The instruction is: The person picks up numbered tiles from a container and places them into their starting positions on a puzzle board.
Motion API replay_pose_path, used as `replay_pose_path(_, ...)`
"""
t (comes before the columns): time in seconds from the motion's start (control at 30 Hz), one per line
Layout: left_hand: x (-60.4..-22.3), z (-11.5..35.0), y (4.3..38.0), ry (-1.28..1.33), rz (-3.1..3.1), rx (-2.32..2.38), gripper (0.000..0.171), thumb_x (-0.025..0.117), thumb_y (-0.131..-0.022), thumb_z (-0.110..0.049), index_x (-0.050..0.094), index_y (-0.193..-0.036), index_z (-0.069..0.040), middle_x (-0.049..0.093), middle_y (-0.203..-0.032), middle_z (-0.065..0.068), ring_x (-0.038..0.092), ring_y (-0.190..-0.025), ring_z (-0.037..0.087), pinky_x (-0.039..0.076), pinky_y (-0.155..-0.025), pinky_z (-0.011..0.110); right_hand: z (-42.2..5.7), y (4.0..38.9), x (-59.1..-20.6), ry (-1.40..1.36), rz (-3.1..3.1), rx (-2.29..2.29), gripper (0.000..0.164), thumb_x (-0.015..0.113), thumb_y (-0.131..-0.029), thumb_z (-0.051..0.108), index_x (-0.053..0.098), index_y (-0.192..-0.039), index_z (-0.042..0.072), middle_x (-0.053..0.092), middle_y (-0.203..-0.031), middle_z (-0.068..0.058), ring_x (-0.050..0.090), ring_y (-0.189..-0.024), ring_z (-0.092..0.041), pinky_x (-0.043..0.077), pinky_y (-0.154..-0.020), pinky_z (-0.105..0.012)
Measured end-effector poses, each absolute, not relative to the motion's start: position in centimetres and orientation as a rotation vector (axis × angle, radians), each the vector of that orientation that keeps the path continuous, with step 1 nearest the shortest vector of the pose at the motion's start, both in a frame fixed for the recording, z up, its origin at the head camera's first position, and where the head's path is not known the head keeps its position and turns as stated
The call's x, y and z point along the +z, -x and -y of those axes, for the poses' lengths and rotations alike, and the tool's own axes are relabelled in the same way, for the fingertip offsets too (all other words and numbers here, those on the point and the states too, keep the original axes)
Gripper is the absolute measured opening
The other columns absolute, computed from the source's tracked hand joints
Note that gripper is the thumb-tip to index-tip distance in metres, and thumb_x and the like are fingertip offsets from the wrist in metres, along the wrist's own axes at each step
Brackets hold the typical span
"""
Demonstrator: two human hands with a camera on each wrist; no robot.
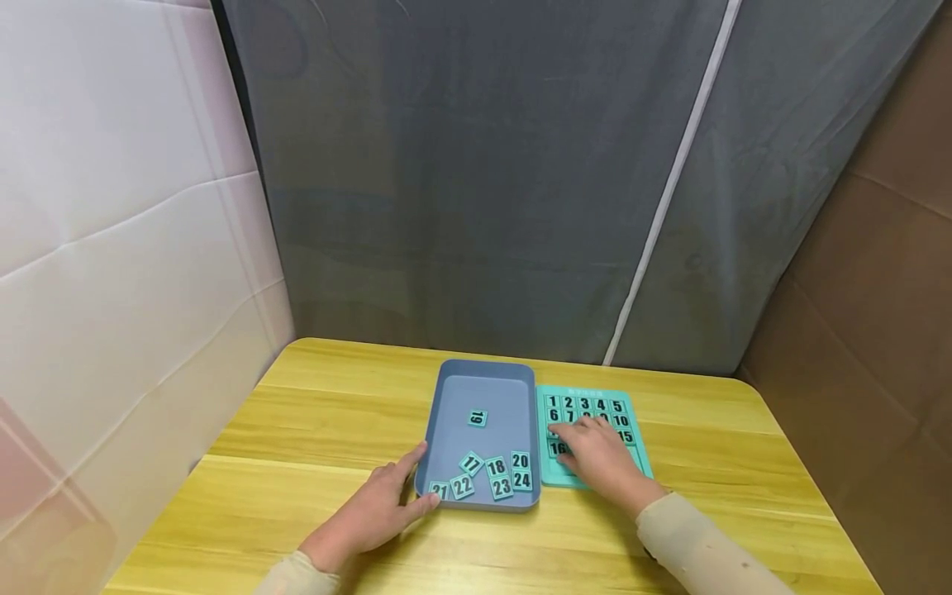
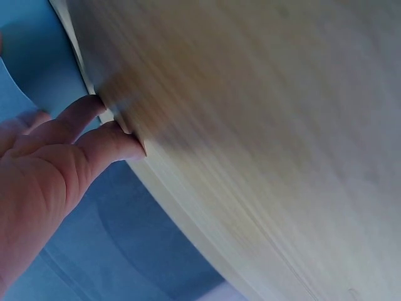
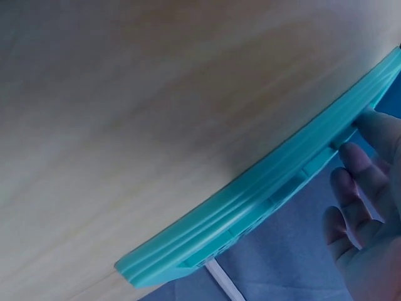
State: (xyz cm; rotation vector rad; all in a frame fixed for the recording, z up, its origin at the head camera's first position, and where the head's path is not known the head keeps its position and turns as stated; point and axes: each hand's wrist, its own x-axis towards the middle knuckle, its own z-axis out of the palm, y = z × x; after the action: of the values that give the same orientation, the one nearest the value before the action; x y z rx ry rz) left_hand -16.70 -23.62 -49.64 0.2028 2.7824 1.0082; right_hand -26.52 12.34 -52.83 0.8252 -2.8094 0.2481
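My left hand (image 1: 375, 506) lies at the near left corner of a blue-grey tray (image 1: 464, 369), index finger along the left wall and thumb at the front corner. Its fingertips reach the wood in the left wrist view. In the tray are several numbered tiles, among them tile 19 (image 1: 478, 418), tile 17 (image 1: 471, 464) and tile 22 (image 1: 463, 486). My right hand (image 1: 601, 456) rests on a turquoise number board (image 1: 553, 477), fingertips by the left ends of its middle rows, near tile 16 (image 1: 558, 449). It covers part of those rows. No tile shows between its fingers.
Tray and board stand side by side on a wooden table (image 1: 714, 463). A grey cloth (image 1: 476, 182) hangs behind the table's far edge. Pale panels (image 1: 126, 207) rise at the left and a brown one (image 1: 863, 306) at the right.
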Motion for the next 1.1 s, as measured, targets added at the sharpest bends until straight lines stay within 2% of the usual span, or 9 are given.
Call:
replay_pose_path(0.2, -49.75, 23.53, 16.81, -0.218, -2.799, 0.993, 0.088, 0.077, -0.098, -0.046, 0.038, -0.167, -0.008, 0.055, -0.155, 0.029, 0.051, -0.145, 0.049, 0.042, -0.119, 0.067, -12.22, 26.57, -52.74, -0.794, 2.834, 0.296, 0.047, 0.085, -0.094, 0.023, 0.07, -0.136, 0.012, 0.078, -0.128, -0.009, 0.07, -0.119, -0.033, 0.052, -0.107, -0.056)
replay_pose_path(0.47, -49.46, 23.37, 16.76, -0.218, -2.797, 1.002, 0.087, 0.078, -0.098, -0.045, 0.038, -0.166, -0.008, 0.055, -0.155, 0.03, 0.051, -0.144, 0.05, 0.041, -0.119, 0.068, -12.08, 26.51, -52.72, -0.752, 2.865, 0.284, 0.048, 0.083, -0.095, 0.028, 0.069, -0.139, 0.013, 0.075, -0.134, -0.008, 0.068, -0.126, -0.034, 0.049, -0.113, -0.06)
replay_pose_path(0.63, -49.33, 23.37, 16.72, -0.213, -2.789, 1.002, 0.087, 0.078, -0.098, -0.044, 0.038, -0.166, -0.008, 0.056, -0.155, 0.03, 0.051, -0.144, 0.049, 0.042, -0.119, 0.067, -12.15, 26.4, -52.89, -0.715, 2.879, 0.283, 0.051, 0.083, -0.096, 0.032, 0.067, -0.14, 0.013, 0.075, -0.135, -0.01, 0.066, -0.131, -0.04, 0.045, -0.117, -0.065)
replay_pose_path(0.77, -49.31, 23.44, 16.82, -0.216, -2.792, 0.992, 0.087, 0.077, -0.098, -0.045, 0.037, -0.166, -0.008, 0.056, -0.155, 0.029, 0.051, -0.144, 0.048, 0.042, -0.118, 0.066, -12.22, 26.4, -53.05, -0.702, 2.856, 0.27, 0.049, 0.084, -0.094, 0.034, 0.069, -0.137, 0.014, 0.079, -0.127, -0.01, 0.068, -0.125, -0.041, 0.046, -0.115, -0.066)
replay_pose_path(1.1, -49.43, 23.4, 16.84, -0.2, -2.784, 1.002, 0.087, 0.077, -0.098, -0.045, 0.038, -0.167, -0.008, 0.056, -0.155, 0.028, 0.051, -0.145, 0.047, 0.042, -0.119, 0.066, -12.16, 26.39, -53.23, -0.682, 2.867, 0.33, 0.041, 0.084, -0.094, 0.026, 0.071, -0.131, 0.015, 0.08, -0.094, -0.002, 0.069, -0.098, -0.027, 0.051, -0.108, -0.059)
